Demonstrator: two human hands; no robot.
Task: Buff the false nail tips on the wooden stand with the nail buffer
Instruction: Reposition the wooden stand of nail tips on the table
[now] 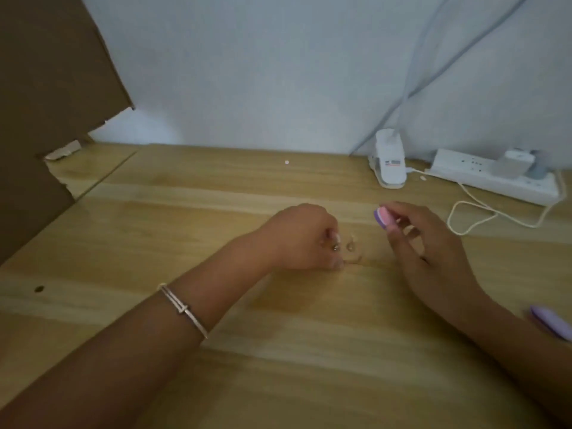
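My left hand [301,236] rests curled on the wooden table [216,305], fingers closed around the near end of a small wooden stand [356,260] whose shape blends into the tabletop. Clear false nail tips [352,243] stick up just right of my fingers; the blur hides their detail. My right hand [424,243] hovers to the right and pinches a pink and purple nail buffer [383,217] between thumb and fingertips. The buffer is a short way above and right of the tips, not touching them.
A white clip lamp base [389,164] and a white power strip [492,176] with a looping cord [473,218] sit at the back right by the wall. Brown cardboard [46,119] stands at the left. A lilac object [551,325] lies at the right edge.
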